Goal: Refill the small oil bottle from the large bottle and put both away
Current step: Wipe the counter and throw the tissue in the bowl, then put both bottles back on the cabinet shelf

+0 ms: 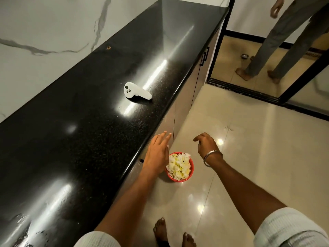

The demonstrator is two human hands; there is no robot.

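Neither oil bottle is in view. My left hand [157, 152] reaches forward with straight fingers beside the front edge of the black counter [85, 132], in front of the cabinet doors [185, 98] below it, and holds nothing. My right hand [207, 146] hangs over the floor to the right with loosely curled fingers, empty, a metal bangle on its wrist.
A white handheld controller [136, 91] lies on the counter. A red bowl [180, 167] of white and yellow pieces stands on the tiled floor by the cabinets. My bare feet [171, 232] are below. Another person [284, 43] stands past the black-framed doorway at the back right.
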